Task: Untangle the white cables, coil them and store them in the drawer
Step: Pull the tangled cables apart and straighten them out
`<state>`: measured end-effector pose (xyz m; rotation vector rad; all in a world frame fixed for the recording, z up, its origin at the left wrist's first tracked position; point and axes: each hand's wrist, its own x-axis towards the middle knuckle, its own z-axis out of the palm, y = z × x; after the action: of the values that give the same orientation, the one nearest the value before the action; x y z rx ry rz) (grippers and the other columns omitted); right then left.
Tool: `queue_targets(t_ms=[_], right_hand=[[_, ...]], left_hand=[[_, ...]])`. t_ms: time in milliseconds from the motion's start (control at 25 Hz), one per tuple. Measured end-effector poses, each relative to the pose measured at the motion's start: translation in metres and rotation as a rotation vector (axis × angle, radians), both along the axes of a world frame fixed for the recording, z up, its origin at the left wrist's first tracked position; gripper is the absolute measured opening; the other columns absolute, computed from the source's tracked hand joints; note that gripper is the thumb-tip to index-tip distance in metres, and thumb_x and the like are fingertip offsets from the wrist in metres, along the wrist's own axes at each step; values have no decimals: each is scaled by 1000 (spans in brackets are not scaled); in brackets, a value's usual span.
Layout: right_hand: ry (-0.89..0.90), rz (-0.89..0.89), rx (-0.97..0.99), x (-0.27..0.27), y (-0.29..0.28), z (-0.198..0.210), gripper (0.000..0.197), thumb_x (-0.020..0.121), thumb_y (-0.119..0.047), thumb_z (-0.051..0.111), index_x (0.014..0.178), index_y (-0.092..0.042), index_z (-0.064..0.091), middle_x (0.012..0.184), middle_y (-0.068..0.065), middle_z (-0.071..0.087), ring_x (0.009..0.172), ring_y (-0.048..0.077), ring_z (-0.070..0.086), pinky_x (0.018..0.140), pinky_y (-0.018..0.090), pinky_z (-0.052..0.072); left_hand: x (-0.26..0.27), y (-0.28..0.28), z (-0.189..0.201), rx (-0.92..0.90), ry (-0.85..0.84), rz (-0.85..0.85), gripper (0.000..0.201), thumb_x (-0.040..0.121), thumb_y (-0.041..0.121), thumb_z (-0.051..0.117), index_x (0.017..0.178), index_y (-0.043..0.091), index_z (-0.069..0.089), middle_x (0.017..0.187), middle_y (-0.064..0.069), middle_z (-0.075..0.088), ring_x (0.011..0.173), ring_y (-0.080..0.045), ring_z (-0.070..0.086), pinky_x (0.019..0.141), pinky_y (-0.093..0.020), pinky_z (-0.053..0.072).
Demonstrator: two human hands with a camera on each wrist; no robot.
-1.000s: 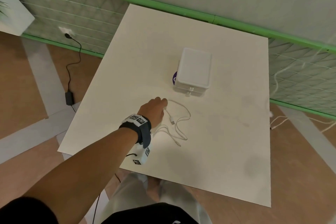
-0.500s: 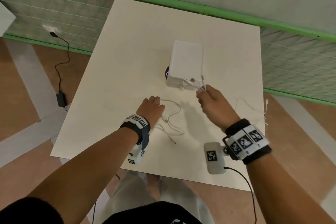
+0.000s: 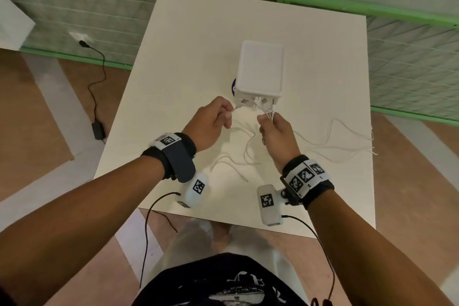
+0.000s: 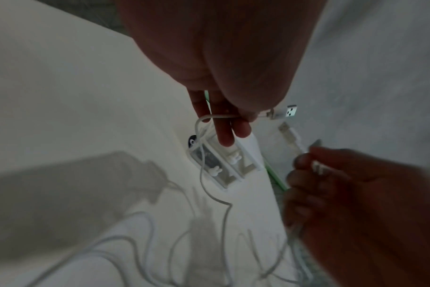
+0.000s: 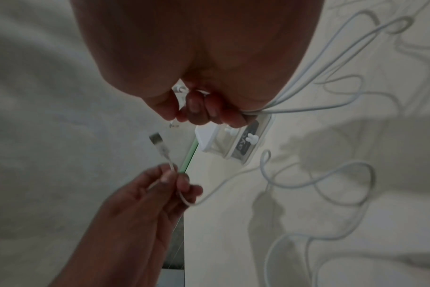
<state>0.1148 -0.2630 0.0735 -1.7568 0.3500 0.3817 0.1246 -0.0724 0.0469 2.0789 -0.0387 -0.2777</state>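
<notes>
A small white drawer box (image 3: 260,71) stands mid-table, its two clear drawer fronts (image 4: 216,165) (image 5: 243,144) facing me. My left hand (image 3: 216,120) is raised just in front of it and pinches one white cable near its USB plug (image 4: 286,112) (image 5: 157,142). My right hand (image 3: 275,129) grips a bunch of white cable ends (image 3: 269,113) beside the box's front right corner. Loose white cables (image 3: 238,156) trail from both hands over the table (image 3: 188,40), and longer loops (image 3: 342,141) (image 5: 331,174) run to the right edge.
A purple object (image 3: 233,85) peeks out at the box's left side. Left of the table, a black power adapter and cord (image 3: 98,129) lie on the wooden floor. A green-framed mesh barrier (image 3: 409,62) runs behind and to the right of the table.
My left hand rose off the table with a cable end and moved up to the box. My right hand came into view holding cable ends, then drew back a little from the box front.
</notes>
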Motion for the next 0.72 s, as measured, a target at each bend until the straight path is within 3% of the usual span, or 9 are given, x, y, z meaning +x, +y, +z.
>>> queue_targets(t_ms=[120, 240, 400, 560, 640, 720], right_hand=[[-81, -6, 32, -8, 15, 7, 16, 96, -27, 58, 81, -22, 56, 76, -9, 58, 66, 5, 52, 68, 25, 43], [-157, -41, 69, -10, 21, 10, 18, 97, -26, 60, 94, -8, 62, 84, -3, 66, 70, 1, 60, 69, 18, 48], [-197, -72, 93, -5, 17, 13, 23, 100, -19, 56, 93, 2, 62, 76, -3, 64, 63, -4, 59, 62, 11, 48], [-295, -91, -43, 8, 15, 35, 29, 105, -27, 43, 89, -8, 58, 70, -5, 58, 58, -4, 54, 61, 11, 42], [-336, -186, -37, 24, 7, 57, 32, 105, -33, 36, 83, -17, 51, 75, -4, 51, 66, 7, 50, 69, 22, 42], [-343, -357, 191, 36, -3, 81, 31, 103, -31, 37, 79, -18, 51, 74, -1, 48, 67, 14, 49, 72, 35, 45]], left_hand=[[-6, -22, 22, -151, -23, 27, 9, 102, 8, 45, 106, 8, 53, 80, -6, 71, 75, -11, 66, 70, -8, 43], [-11, -41, 28, -191, -40, 72, 5, 102, 7, 47, 104, 11, 48, 80, -5, 73, 71, -8, 67, 65, -10, 44], [-13, -51, 34, -217, -45, 79, 9, 101, 9, 47, 107, 11, 41, 82, -9, 74, 71, -8, 68, 64, -12, 45], [-8, -53, 30, -99, -110, -23, 15, 104, 22, 45, 106, 11, 56, 71, 0, 66, 68, -12, 61, 65, -19, 46], [-11, -46, 23, 6, -112, -106, 25, 106, 25, 41, 95, 11, 58, 67, 10, 56, 63, -5, 53, 61, -17, 39], [-16, -38, 14, 74, -97, -113, 23, 106, 19, 38, 90, 11, 52, 69, 15, 50, 60, -1, 48, 59, -15, 33]])
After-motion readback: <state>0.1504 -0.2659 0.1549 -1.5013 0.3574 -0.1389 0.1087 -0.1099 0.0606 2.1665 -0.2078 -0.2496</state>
